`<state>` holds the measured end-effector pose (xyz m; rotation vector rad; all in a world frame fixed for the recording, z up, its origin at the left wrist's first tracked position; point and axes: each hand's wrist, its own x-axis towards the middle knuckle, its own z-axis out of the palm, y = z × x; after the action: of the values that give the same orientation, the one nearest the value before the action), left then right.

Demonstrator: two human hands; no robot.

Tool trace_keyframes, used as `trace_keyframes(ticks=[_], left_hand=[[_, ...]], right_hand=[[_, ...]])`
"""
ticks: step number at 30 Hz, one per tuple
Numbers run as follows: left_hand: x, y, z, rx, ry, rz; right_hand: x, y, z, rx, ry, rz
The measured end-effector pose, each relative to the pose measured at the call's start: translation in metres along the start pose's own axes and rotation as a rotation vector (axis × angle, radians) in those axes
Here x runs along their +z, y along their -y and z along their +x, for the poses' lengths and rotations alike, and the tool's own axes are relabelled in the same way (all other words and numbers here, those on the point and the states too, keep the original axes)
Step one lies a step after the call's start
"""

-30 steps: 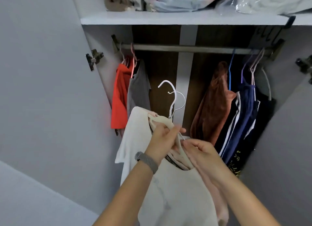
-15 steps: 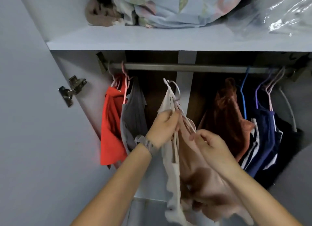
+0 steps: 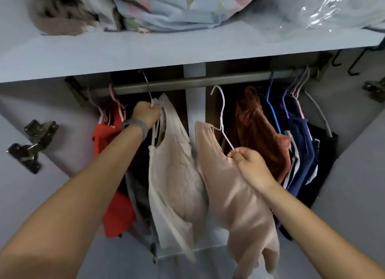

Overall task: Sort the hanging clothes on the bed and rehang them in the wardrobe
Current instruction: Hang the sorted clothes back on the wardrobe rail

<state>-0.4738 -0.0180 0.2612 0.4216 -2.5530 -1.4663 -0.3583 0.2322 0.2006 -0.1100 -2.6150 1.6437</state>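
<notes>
The left hand (image 3: 146,113) is gripping the neck of a metal hanger (image 3: 145,85), fingers curled round it just below the hook. The hook is sitting at the rail (image 3: 187,83); whether it is resting fully on the rail cannot be told, as the shelf edge is covering its top. A cream top (image 3: 177,174) is hanging from this hanger, directly below the left hand. A grey band (image 3: 134,126) is sitting on the left wrist.

The right hand (image 3: 249,163) is pinching the lower arm of a white hanger (image 3: 221,116), which is carrying a pink top (image 3: 235,195). The hook of the white hanger is standing below the rail and is not touching it. The pink top is hanging just beside the cream top, on its right.

To the left of the cream top, a red garment (image 3: 108,205) and a grey garment (image 3: 139,195) are hanging from the rail. To the right of the pink top, a rust-brown garment (image 3: 260,132) and navy garments (image 3: 302,153) are hanging from the rail.

Above the rail, the shelf (image 3: 145,49) is carrying folded fabric (image 3: 166,5) and a clear plastic bag (image 3: 333,5). Metal hinges (image 3: 31,143) are showing on the left wardrobe wall.
</notes>
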Motion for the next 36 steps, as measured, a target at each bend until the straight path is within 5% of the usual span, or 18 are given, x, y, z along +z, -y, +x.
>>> trace_keyframes(ticks=[20, 31, 36], left_hand=[[-0.007, 0.044, 0.045, -0.086, 0.075, 0.501], [-0.02, 0.084, 0.04, -0.047, 0.098, 0.766], [-0.011, 0.08, 0.039, -0.054, 0.133, 0.776]], right_hand=[[0.023, -0.015, -0.023, -0.038, 0.105, -0.037], [0.076, 0.075, 0.05, -0.247, 0.036, -0.149], [0.128, 0.094, 0.097, -0.176, 0.12, -0.352]])
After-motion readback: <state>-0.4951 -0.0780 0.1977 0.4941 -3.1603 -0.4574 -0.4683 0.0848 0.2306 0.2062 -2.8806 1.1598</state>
